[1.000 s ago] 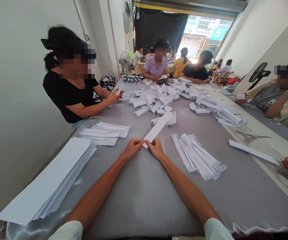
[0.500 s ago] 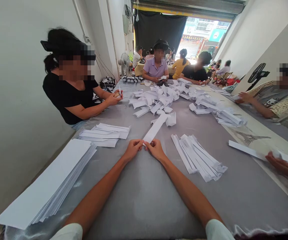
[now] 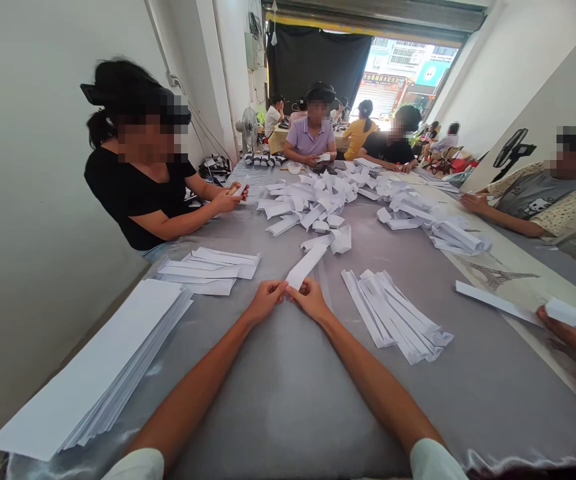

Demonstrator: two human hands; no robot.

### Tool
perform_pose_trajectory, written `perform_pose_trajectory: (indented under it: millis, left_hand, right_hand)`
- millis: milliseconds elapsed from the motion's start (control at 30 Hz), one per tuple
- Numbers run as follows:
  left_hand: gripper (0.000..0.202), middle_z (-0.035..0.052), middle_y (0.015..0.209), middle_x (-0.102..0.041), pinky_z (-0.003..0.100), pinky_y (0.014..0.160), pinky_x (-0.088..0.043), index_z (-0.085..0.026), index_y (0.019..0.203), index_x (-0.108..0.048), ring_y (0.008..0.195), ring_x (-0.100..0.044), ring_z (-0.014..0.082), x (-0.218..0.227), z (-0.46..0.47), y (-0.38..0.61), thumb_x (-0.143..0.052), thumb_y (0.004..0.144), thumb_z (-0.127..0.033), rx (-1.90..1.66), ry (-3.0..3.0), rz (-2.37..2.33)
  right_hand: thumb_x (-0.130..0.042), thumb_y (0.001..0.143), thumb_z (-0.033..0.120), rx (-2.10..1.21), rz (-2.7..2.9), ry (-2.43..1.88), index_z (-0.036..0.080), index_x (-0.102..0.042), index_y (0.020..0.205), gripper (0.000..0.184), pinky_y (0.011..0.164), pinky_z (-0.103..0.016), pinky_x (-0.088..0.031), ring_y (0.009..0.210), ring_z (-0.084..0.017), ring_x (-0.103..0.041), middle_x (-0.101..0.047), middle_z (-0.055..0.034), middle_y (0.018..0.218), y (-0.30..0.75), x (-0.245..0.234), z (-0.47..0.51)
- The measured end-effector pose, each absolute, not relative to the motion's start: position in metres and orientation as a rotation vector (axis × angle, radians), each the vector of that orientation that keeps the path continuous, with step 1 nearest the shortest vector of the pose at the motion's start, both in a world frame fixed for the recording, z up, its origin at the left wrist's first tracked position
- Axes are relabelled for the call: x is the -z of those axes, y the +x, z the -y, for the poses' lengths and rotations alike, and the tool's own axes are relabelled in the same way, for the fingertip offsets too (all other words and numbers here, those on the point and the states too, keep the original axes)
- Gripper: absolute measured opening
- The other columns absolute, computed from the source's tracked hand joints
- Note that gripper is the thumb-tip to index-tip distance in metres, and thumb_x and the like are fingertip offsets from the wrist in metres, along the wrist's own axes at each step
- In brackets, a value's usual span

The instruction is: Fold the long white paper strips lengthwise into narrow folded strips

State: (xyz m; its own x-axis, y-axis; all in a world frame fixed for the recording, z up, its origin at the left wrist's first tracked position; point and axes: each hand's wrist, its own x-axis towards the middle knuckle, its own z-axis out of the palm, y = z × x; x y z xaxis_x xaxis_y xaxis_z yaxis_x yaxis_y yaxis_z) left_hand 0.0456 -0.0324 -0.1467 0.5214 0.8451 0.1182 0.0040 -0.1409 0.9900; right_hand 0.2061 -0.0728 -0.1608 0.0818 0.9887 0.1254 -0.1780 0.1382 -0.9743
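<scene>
Grey table (image 3: 278, 413) | fingers (image 3: 279, 287) pinch paper strip (image 3: 307, 266) | looks shorter than before

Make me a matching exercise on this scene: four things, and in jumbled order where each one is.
1. Single white paper strip
2. Fanned stack of broad white paper sheets
3. Spread bundle of long folded white paper strips
4. Large black hanging cloth

A. On the shiny gray tabletop, just right of the right hand
B. In the background
C. In the grip of the left hand and right hand
D. Left of the left forearm, nearby

Pairs: 1-C; 2-D; 3-A; 4-B
</scene>
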Motion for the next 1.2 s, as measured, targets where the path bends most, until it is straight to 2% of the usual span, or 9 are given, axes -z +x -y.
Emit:
perform_pose_trajectory:
  millis: [67,200,367,600,733,867,1033,1200]
  left_hand:
    - [0.059,-0.003,0.056,-0.048,0.026,0.054,-0.027,-0.017,0.064,-0.057,0.053,-0.037,0.0098,0.1464,0.0332,0.0459,-0.064,0.09,-0.069,-0.883,1.54,-0.768]
    - [0.057,-0.0031,0.057,-0.049,0.026,0.054,-0.027,-0.017,0.067,-0.058,0.054,-0.037,0.01,0.1491,0.0338,0.0468,-0.065,0.091,-0.069,-0.93,1.517,-0.804]
    - [0.055,-0.0039,0.056,-0.048,0.027,0.054,-0.027,-0.017,0.068,-0.059,0.053,-0.037,0.0101,0.1528,0.0329,0.0473,-0.064,0.092,-0.066,-0.952,1.485,-0.821]
    - [0.058,-0.0031,0.054,-0.047,0.027,0.055,-0.026,-0.017,0.061,-0.058,0.053,-0.037,0.0101,0.1504,0.0324,0.0451,-0.069,0.089,-0.066,-0.902,1.501,-0.792]
    - [0.058,-0.002,0.055,-0.049,0.028,0.054,-0.025,-0.017,0.061,-0.057,0.053,-0.038,0.0106,0.1505,0.0325,0.0456,-0.066,0.09,-0.067,-0.895,1.484,-0.796]
    - [0.058,-0.0035,0.055,-0.045,0.027,0.054,-0.024,-0.018,0.061,-0.054,0.053,-0.035,0.01,0.1516,0.032,0.0464,-0.067,0.09,-0.067,-0.894,1.47,-0.787]
    - [0.055,-0.0042,0.055,-0.043,0.027,0.055,-0.024,-0.018,0.061,-0.055,0.054,-0.033,0.0096,0.1527,0.0313,0.0451,-0.074,0.087,-0.063,-0.89,1.455,-0.756]
    - [0.053,-0.0043,0.055,-0.043,0.026,0.054,-0.022,-0.017,0.063,-0.057,0.053,-0.033,0.0093,0.1535,0.0305,0.0446,-0.075,0.087,-0.061,-0.889,1.414,-0.757]
  right_hand:
    - [-0.085,0.076,0.059,-1.131,1.13,-1.034,0.019,-0.076,0.091,0.044,0.055,-0.026,-0.05,0.058,-0.014,-0.061,-0.075,-0.0027,0.075,0.2067,0.1632,0.0724]
    - [-0.075,0.087,0.063,-1.09,1.251,-1.094,0.017,-0.075,0.087,0.046,0.052,-0.024,-0.041,0.053,-0.013,-0.055,-0.067,0.0003,0.061,0.2107,0.1649,0.0733]
    - [-0.065,0.094,0.067,-1.043,1.371,-1.141,0.018,-0.069,0.081,0.051,0.052,-0.026,-0.034,0.051,-0.013,-0.049,-0.062,0.002,0.056,0.2143,0.1664,0.0747]
    - [-0.047,0.101,0.074,-1.0,1.405,-1.177,0.02,-0.061,0.077,0.06,0.055,-0.028,-0.036,0.052,-0.014,-0.05,-0.058,0.0028,0.055,0.2135,0.1672,0.0747]
    - [-0.046,0.1,0.076,-0.965,1.418,-1.203,0.02,-0.061,0.076,0.063,0.058,-0.028,-0.037,0.053,-0.015,-0.051,-0.057,0.0031,0.054,0.2139,0.1671,0.0748]
    - [-0.046,0.099,0.078,-0.949,1.421,-1.217,0.021,-0.057,0.068,0.066,0.058,-0.028,-0.036,0.051,-0.014,-0.048,-0.055,0.0028,0.051,0.2142,0.1678,0.0746]
    - [-0.033,0.102,0.079,-0.951,1.393,-1.199,0.022,-0.054,0.058,0.075,0.059,-0.029,-0.036,0.051,-0.014,-0.046,-0.052,0.001,0.048,0.214,0.1678,0.0735]
    - [-0.039,0.101,0.077,-0.967,1.368,-1.157,0.023,-0.054,0.057,0.072,0.059,-0.029,-0.036,0.053,-0.015,-0.047,-0.054,0.0006,0.051,0.2145,0.1659,0.0737]
